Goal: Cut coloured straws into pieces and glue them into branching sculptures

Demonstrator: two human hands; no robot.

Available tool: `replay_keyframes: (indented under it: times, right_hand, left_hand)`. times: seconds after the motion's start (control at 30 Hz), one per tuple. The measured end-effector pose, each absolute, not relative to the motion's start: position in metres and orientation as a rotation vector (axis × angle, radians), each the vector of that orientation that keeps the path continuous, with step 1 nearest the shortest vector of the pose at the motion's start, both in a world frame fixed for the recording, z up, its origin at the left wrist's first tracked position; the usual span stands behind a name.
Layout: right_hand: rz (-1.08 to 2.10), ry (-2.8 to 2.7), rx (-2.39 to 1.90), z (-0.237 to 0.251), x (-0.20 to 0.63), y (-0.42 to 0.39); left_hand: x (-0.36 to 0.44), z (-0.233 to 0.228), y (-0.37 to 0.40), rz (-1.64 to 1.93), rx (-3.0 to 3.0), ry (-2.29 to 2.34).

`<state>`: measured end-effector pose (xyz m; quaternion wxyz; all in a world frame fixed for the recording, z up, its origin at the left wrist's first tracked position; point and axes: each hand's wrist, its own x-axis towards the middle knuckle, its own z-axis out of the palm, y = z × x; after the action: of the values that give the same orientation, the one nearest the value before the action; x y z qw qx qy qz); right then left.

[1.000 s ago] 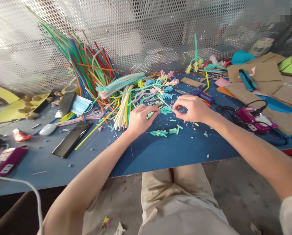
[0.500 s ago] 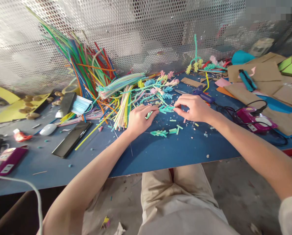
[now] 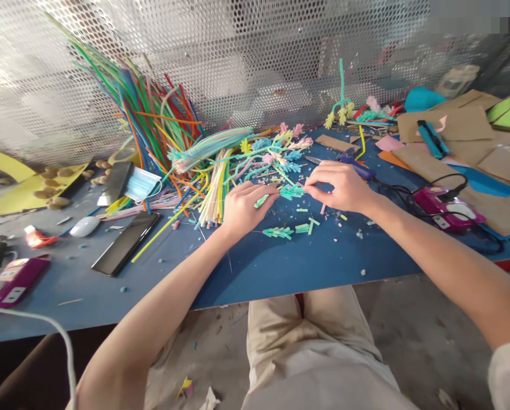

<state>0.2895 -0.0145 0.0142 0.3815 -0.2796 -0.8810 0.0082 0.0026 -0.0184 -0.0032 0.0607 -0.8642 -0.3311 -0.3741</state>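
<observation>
My left hand (image 3: 243, 207) and my right hand (image 3: 341, 185) meet over the blue table (image 3: 280, 267), both pinching a small teal bundle of cut pipe-cleaner pieces (image 3: 291, 192). A pale green piece (image 3: 261, 200) sticks out under my left fingers. Another teal bundle (image 3: 278, 232) and short green bits (image 3: 305, 226) lie on the table just below the hands. Behind them lies a heap of finished pastel pipe-cleaner sprigs (image 3: 276, 154).
A fan of long coloured pipe cleaners (image 3: 152, 119) leans on the perforated metal wall. Two phones (image 3: 124, 242) (image 3: 115, 181), a face mask (image 3: 141, 183) and a mouse (image 3: 83, 226) lie left. A glue gun (image 3: 356, 167), a purple device (image 3: 445, 208) with cables and cardboard (image 3: 464, 136) lie right.
Both hands keep working the teal bundle; my right hand has shifted slightly up and left, and my fingers have changed their pinch. Nothing else moved.
</observation>
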Motion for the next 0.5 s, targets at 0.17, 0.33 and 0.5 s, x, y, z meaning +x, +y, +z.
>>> replay_keyframes:
  times: [0.17,0.33,0.5]
  right_hand:
    - [0.011,-2.219,-0.736,0.0170,0.2895,-0.0167]
    - [-0.055,-2.237,-0.775,0.0158,0.2898,-0.0170]
    - [-0.158,-2.271,-0.783,0.0148,0.2927,-0.0159]
  left_hand:
    - [0.0017,-0.0038,-0.0180,-1.105,-2.594,-1.032]
    - [0.0017,-0.0043,-0.0185,-1.073,-2.605,-1.071]
    - [0.0015,-0.0051,-0.0171,-1.105,-2.617,-1.054]
